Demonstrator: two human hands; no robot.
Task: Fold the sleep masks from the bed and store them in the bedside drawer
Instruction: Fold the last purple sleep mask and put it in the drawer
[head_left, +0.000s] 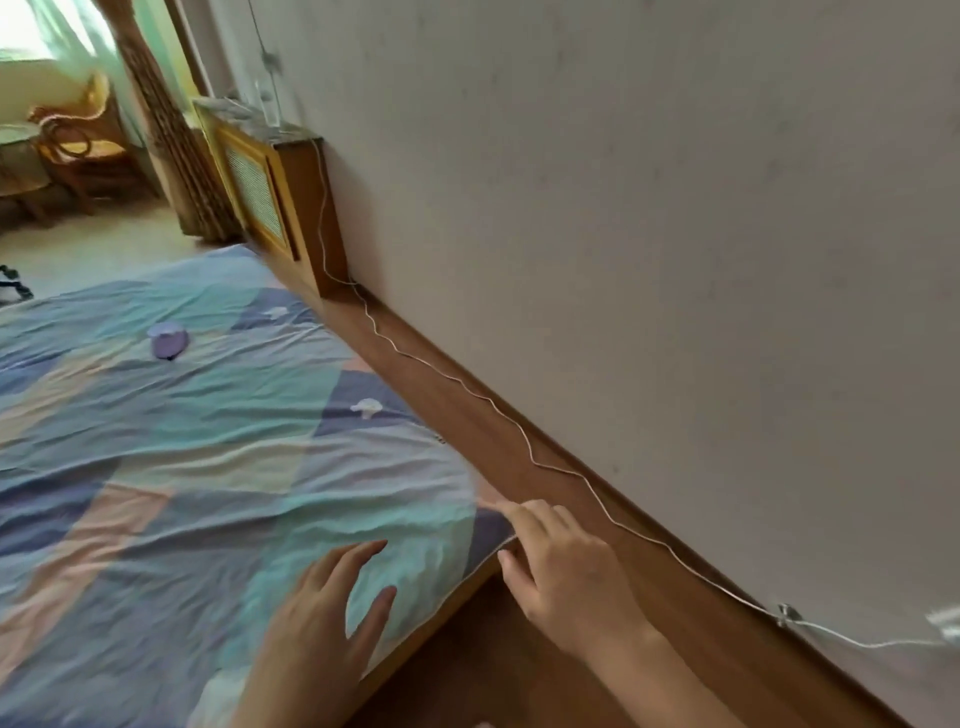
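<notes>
While hands (332, 597) hover, mask (167, 340) on bed (156, 467)

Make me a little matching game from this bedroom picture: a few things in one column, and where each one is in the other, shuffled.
Things:
1. purple sleep mask
2. white cord
3. left hand
4. wooden chair

Places:
A. trailing along the wooden ledge by the wall
B. far off, near the window
C. resting flat on the bedsheet, near its edge
D. lying alone on the bed, well beyond both hands

Pairs: 1-D, 2-A, 3-C, 4-B
</notes>
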